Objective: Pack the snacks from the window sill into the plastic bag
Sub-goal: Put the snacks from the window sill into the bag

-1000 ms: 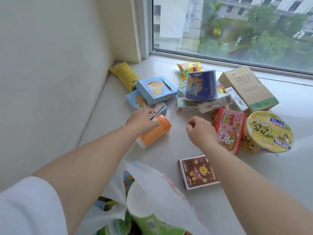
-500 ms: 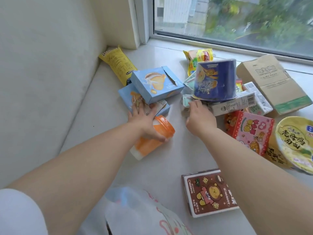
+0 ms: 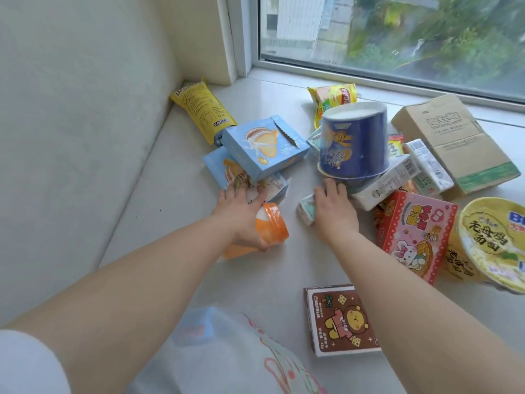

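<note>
Snack tub (image 3: 353, 146) atop cartons (image 3: 389, 183) mid-sill, cardboard box (image 3: 454, 140) right of it, biscuit boxes (image 3: 264, 146) stacked left, plastic bag (image 3: 227, 356) nearest.

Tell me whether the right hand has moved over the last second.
Yes. The right hand has gone forward, away from the brown bear box, to the small cartons under the blue tub.

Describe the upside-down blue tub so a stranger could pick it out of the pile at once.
Start at the window and drop to the snack pile on the sill below it. The dark blue round tub stands highest there, upside down on a white carton, just beyond the right hand. It is the pile's only dark blue, cylindrical item; its neighbours are boxes and bags.
</note>
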{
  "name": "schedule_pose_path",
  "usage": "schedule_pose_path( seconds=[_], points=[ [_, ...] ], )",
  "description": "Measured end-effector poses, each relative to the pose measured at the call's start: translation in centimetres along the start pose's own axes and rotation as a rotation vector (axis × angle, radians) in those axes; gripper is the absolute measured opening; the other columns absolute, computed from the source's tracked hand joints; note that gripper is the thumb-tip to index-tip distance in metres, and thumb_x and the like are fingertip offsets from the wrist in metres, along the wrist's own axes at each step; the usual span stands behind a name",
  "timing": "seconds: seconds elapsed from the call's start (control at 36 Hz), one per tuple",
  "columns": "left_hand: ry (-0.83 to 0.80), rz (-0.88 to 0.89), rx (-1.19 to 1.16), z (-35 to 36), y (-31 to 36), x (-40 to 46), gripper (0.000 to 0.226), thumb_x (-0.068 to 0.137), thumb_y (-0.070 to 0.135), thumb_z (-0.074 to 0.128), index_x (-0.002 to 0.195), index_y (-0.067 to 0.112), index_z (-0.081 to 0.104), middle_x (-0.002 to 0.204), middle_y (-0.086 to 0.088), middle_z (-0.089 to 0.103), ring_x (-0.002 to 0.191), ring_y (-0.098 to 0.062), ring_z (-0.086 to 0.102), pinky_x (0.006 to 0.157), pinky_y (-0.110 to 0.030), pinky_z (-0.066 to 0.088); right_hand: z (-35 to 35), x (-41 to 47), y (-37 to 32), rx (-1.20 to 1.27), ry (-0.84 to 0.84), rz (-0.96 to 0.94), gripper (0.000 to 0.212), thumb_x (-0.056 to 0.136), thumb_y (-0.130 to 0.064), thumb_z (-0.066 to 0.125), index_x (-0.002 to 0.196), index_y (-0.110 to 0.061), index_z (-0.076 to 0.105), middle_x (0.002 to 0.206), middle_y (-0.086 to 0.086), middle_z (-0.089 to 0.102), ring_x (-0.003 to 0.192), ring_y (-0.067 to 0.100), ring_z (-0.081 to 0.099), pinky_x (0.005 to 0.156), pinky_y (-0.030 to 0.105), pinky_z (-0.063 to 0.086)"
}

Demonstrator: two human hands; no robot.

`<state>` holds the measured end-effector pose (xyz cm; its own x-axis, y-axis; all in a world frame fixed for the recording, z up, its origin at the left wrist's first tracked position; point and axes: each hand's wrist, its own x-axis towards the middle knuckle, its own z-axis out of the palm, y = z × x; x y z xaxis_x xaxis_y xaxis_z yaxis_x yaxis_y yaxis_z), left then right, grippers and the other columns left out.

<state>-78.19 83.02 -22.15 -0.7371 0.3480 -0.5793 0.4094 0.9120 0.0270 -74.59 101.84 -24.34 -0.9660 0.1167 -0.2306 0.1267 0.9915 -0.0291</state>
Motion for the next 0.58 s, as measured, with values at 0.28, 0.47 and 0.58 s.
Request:
schedule_pose_path(
  seconds=[0.28, 0.47, 0.58],
  points=[
    [0.065, 0.081, 0.030, 1.7, 0.8, -3.4, 0.108, 0.060, 0.059, 0.072, 0.148, 0.030, 0.017, 0.156, -0.010, 0.005, 0.143, -0.029, 0.006, 0.117, -0.047, 0.010, 0.0, -5.4, -0.2, 0.012, -0.165, -0.018, 0.046, 0.085, -0.034, 0.060, 0.122, -0.009, 0.049, 0.123, 0.009, 0.047, 0.116, 0.028, 0.044, 0.089, 0.037, 0.044],
    [0.016, 0.106, 0.003, 1.1, 0.9, -4.9, 0.097, 0.061, 0.063, 0.067, 0.140, 0.018, 0.032, 0.145, -0.005, 0.035, 0.141, -0.023, 0.018, 0.116, -0.051, 0.007, -0.4, -8.8, -0.6, 0.012, -0.096, -0.004, 0.060, 0.081, -0.057, 0.054, 0.120, -0.011, 0.054, 0.119, 0.007, 0.049, 0.112, 0.026, 0.042, 0.091, 0.035, 0.038],
    [0.195, -0.052, -0.315, -0.6, 1.8, -4.6, 0.085, 0.049, 0.071, 0.060, 0.117, 0.020, 0.054, 0.121, -0.006, 0.055, 0.122, -0.027, 0.045, 0.104, -0.040, 0.037, -1.2, -9.3, -0.3, 0.104, 0.064, 0.116, 0.073, 0.080, -0.071, 0.045, 0.109, -0.005, 0.059, 0.114, 0.012, 0.054, 0.110, 0.031, 0.045, 0.088, 0.040, 0.038]
  ],
)
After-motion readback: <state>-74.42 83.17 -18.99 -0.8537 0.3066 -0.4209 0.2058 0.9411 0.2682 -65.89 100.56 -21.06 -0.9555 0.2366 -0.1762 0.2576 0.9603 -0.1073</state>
